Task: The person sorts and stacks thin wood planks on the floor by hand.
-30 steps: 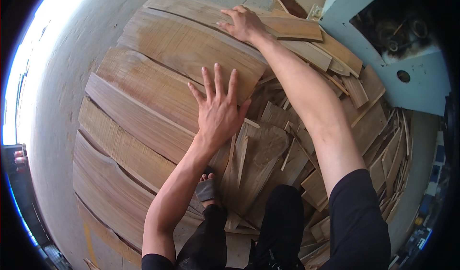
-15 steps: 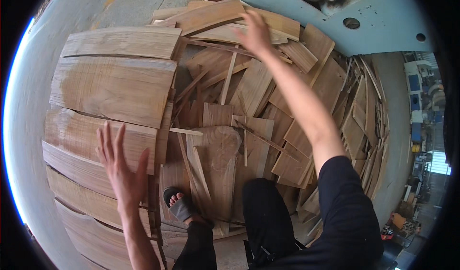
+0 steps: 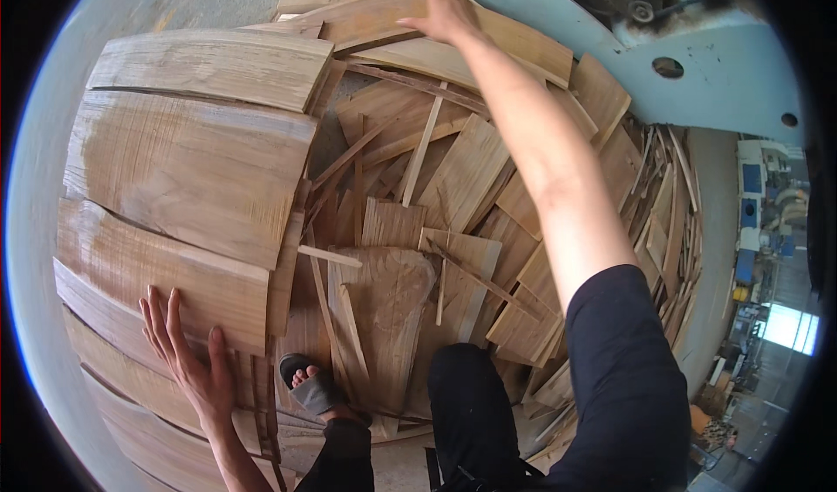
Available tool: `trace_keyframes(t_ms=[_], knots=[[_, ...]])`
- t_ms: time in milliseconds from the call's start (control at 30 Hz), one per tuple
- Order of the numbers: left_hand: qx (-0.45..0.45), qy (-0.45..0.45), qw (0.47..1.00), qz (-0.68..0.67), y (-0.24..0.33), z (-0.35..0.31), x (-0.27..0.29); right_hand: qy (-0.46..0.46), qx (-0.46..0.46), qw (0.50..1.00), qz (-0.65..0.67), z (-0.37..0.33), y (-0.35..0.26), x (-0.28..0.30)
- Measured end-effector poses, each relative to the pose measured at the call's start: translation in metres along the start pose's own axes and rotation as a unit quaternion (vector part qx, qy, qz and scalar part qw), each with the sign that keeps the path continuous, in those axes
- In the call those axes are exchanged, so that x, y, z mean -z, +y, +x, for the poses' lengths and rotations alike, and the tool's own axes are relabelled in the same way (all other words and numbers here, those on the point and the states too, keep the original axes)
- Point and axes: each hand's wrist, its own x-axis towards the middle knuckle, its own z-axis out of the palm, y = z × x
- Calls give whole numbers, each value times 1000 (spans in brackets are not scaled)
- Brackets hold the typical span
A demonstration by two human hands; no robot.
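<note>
My left hand (image 3: 193,361) lies with its fingers stretched over a brown wooden board (image 3: 166,269) in the left stack. It grips nothing. At the far end of the loose pile, my right hand (image 3: 446,14) reaches over a long brown board (image 3: 370,19), thumb and fingers apart. Whether its fingertips touch that board is hard to tell. Just nearer lies a paler plank (image 3: 418,56). Wide boards overlap in the left stack, including a large one (image 3: 196,165) and a lighter one (image 3: 218,66) beyond it.
Scattered offcuts and thin strips (image 3: 425,143) cover the floor between stack and legs. My sandalled foot (image 3: 316,394) stands beside the stack. A pale blue machine housing (image 3: 602,47) rises at the far right. More slats (image 3: 671,230) lean on the right; shelving (image 3: 751,195) stands beyond.
My right hand has reached farther away over the long board. My left hand has come down nearer me onto the stack. The view has shifted slightly.
</note>
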Motion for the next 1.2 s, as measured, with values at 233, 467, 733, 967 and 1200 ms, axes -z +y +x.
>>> trace_keyframes(t_ms=[233, 467, 733, 967, 1200], knots=[[-3, -17, 998, 52, 6, 8, -8, -180, 57, 977, -97, 74, -51, -51], [15, -21, 999, 42, -7, 12, -4, -19, 53, 989, -136, 33, 39, -77], [54, -49, 996, 49, -6, 17, -5, -79, -79, 989, -93, 79, 53, -49], [29, -21, 999, 35, -7, 10, -8, -97, -84, 986, -107, 31, 43, -75], [12, -13, 999, 43, 7, 10, -11, -129, -110, 980, -104, -14, 73, -34]])
